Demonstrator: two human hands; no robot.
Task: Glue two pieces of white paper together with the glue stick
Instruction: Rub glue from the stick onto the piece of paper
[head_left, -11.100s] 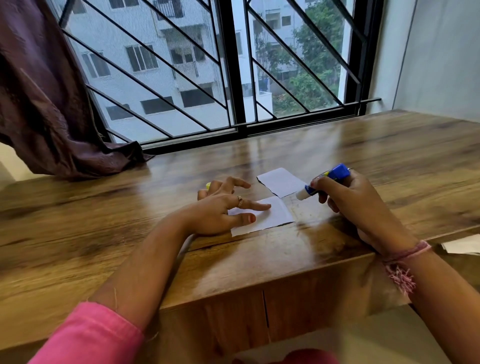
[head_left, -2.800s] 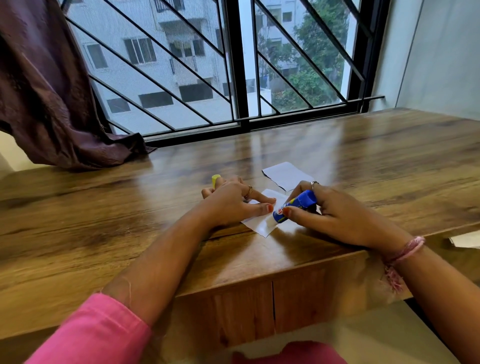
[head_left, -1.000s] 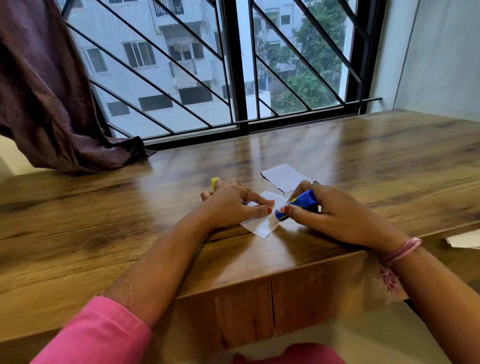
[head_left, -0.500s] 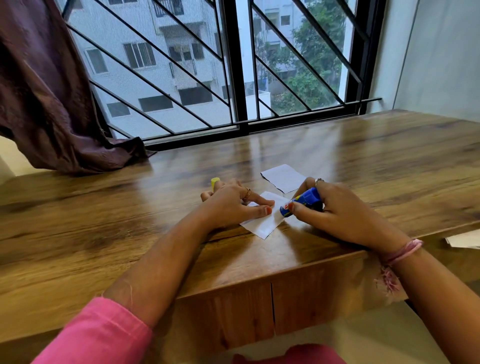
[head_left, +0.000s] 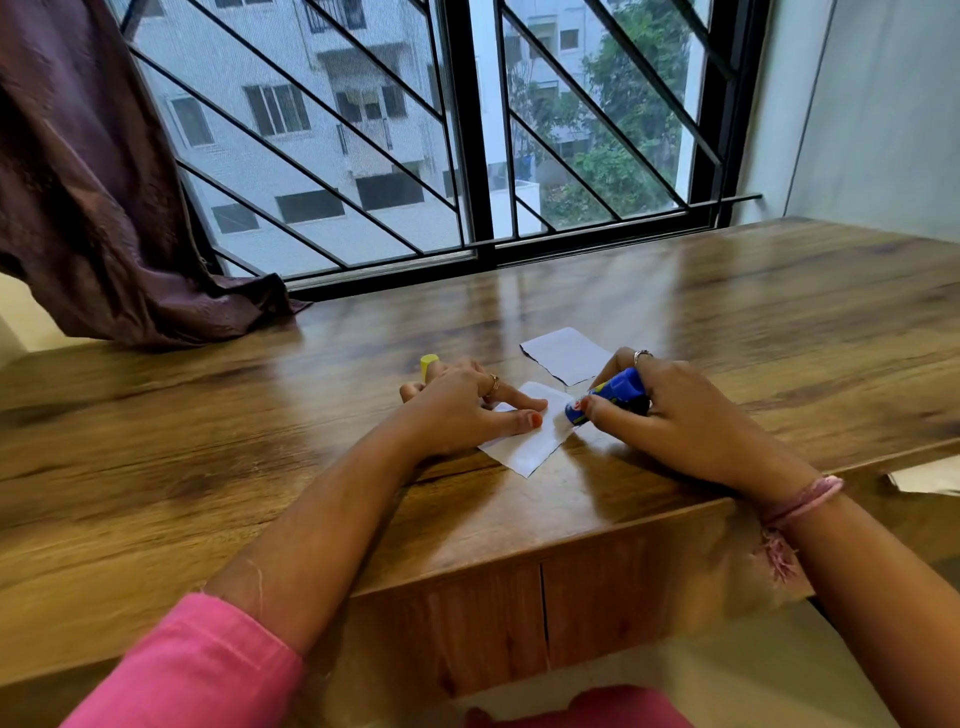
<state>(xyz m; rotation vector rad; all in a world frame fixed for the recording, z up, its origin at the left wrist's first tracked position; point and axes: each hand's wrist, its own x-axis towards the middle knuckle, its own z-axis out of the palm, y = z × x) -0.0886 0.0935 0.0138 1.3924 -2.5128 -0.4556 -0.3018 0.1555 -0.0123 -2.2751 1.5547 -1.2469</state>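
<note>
Thin paper (head_left: 524, 447), light and floppy, lies at table centre under the flat-fingered left hand (head_left: 467, 410). Right hand (head_left: 670, 415) grips the glue stick (head_left: 608, 395); second sheet (head_left: 563, 356) at 1 o'clock.

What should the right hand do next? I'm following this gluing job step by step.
Probably draw the glue stick on across the near paper. The right hand grips it, tip at that sheet's right edge; the left hand pins the sheet flat; the second paper lies apart.
</note>
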